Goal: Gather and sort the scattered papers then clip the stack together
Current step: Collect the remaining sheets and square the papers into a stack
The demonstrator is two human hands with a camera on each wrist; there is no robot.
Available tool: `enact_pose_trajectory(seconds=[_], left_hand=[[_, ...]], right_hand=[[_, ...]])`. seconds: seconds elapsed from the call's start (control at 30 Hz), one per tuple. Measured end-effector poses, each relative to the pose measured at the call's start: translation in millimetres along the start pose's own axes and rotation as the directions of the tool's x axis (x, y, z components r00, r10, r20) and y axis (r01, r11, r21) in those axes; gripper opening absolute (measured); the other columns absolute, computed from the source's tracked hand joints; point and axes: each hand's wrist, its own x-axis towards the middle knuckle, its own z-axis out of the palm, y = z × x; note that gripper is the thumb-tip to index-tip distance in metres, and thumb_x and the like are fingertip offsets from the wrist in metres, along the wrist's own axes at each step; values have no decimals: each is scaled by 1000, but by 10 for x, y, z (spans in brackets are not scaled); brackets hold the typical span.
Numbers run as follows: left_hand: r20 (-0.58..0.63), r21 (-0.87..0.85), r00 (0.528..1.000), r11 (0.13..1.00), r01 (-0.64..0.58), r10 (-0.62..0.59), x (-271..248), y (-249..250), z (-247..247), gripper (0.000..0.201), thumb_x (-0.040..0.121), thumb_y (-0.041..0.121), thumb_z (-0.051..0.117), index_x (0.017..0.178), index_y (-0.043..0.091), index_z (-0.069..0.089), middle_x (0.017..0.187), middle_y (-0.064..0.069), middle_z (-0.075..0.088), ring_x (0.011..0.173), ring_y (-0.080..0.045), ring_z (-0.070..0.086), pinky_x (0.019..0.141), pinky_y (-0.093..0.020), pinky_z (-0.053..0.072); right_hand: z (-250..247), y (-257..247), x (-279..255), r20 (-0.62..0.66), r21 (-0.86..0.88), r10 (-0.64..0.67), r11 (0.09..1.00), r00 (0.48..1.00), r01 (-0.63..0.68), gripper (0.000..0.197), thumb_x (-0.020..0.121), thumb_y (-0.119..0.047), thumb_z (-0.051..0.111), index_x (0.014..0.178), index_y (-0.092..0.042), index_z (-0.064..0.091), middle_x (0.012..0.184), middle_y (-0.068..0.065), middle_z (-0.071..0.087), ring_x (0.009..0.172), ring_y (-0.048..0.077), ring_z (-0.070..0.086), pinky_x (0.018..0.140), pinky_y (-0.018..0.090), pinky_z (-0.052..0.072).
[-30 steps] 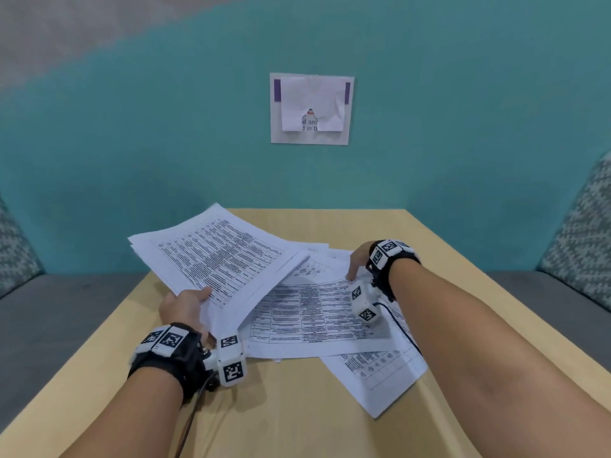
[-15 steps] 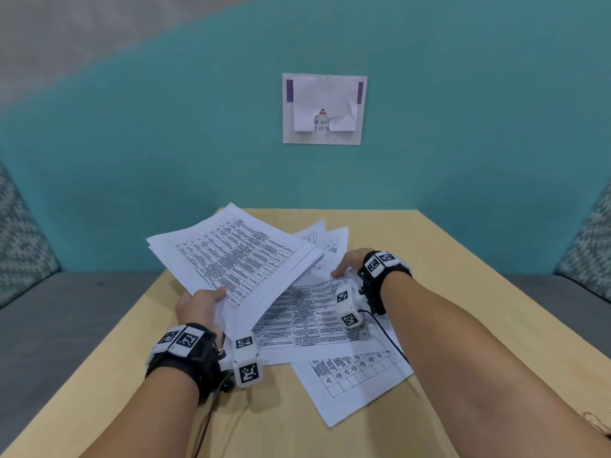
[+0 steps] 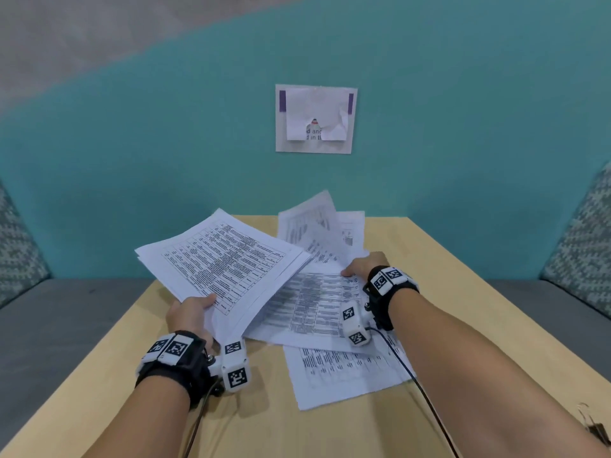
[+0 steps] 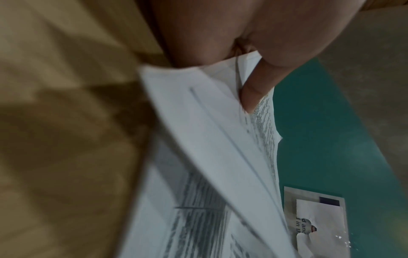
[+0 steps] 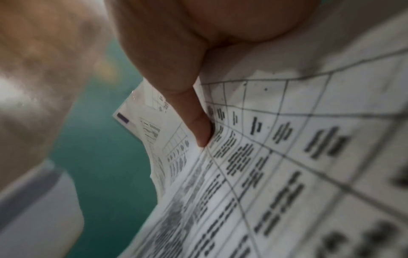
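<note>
My left hand [image 3: 191, 312] grips the near corner of a gathered stack of printed tables [image 3: 228, 259] and holds it tilted above the table. In the left wrist view the thumb [image 4: 253, 94] presses on top of that stack [image 4: 209, 113]. My right hand [image 3: 363, 266] pinches several loose sheets [image 3: 310, 305] at their right edge, and their far ends [image 3: 317, 226] stand up off the table. The right wrist view has the thumb [image 5: 198, 125] on a table sheet [image 5: 287, 157]. One more sheet [image 3: 344, 375] lies flat near the front. A binder clip [image 3: 598, 431] lies at the far right edge.
The wooden table [image 3: 446, 259] stands against a teal wall bearing a pinned notice [image 3: 315, 119]. Grey seats with patterned cushions [image 3: 582, 246] flank it. A black cable [image 3: 426, 391] runs from my right wrist across the table.
My right hand has taken hold of the loose sheets and raised them, so their far ends now stand up. The left hand keeps its stack, a little higher.
</note>
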Motion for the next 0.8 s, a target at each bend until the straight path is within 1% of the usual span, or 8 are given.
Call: enact_pose_trajectory(seconds=[0.17,0.23,0.3,0.4,0.53,0.63,0.7,0.8], left_hand=[[105,39,992,997,64,-67,-30,6,-25,48,90,-9,64,136,7,62,126,-17,73,111,-45,70,97,-70,52],[156,91,984,993,76,-90,-26,-5,-6,48,91,-6,64,136,9,62,127,-17,73,112,-47,70,96,-73,50],[206,137,972,987,83,-110,-80,10,26,48,88,-6,65,135,8,62,125,-18,73,109,-49,70,94,-76,50],[179,170,979,983,65,-96,-112,25,56,51,81,-7,70,131,5,62,122,-19,73,106,-48,70,95,-74,49],[168,134,984,990,44,-67,9,6,52,68,66,-3,74,131,8,61,128,-18,69,111,-47,66,101,-69,47],[179,173,983,985,-3,-28,-155,56,96,66,73,-4,72,136,4,55,135,-6,57,120,-30,54,106,-47,37],[205,219,978,976,-20,-26,-234,54,122,61,80,-6,66,139,1,54,132,-6,56,119,-28,52,105,-44,37],[214,213,977,976,-50,4,-269,52,119,46,81,-12,60,126,-4,62,113,-7,65,107,-31,59,84,-32,47]], right_hand=[[-584,60,-16,-217,353,33,934,976,47,58,79,-8,83,129,4,57,122,12,66,102,31,62,88,34,49],[-773,43,-56,-277,475,65,876,959,78,72,77,-14,84,138,4,50,129,10,63,114,31,61,92,34,47],[-922,19,-96,-331,558,95,822,939,114,93,74,-19,86,150,0,37,145,12,54,127,32,56,105,40,46],[-1112,-43,-157,-396,632,116,754,911,178,103,69,-23,88,152,1,32,150,12,49,131,31,53,111,45,43],[-1292,-162,-192,-379,707,135,680,915,193,113,48,-35,91,146,-4,46,143,10,55,121,33,59,104,50,48],[-1358,-209,0,-306,722,127,677,944,143,117,30,-40,94,137,-10,57,135,9,59,112,36,61,92,50,53],[-1331,-318,-103,-226,741,78,661,971,120,102,35,-35,95,129,-11,64,131,9,59,110,38,59,84,54,54],[-1245,-511,-422,-131,771,-26,625,991,118,67,56,-20,93,118,-9,67,135,6,55,116,37,56,95,66,46]])
